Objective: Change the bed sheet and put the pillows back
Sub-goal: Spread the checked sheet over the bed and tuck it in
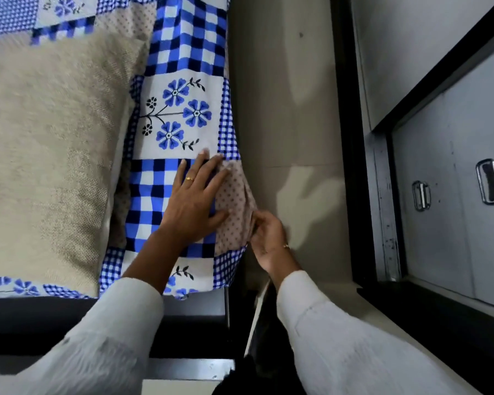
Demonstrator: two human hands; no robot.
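Note:
A blue-and-white patchwork bed sheet with checks and flower panels covers the bed. A beige pillow lies on it at the left. My left hand presses flat on the sheet near the bed's right edge, fingers spread and straight. My right hand pinches the dotted beige patch of the sheet where it hangs over the bed's side.
A dark bed frame runs along the near end of the bed. A narrow strip of beige floor separates the bed from a grey metal cabinet with handles at the right.

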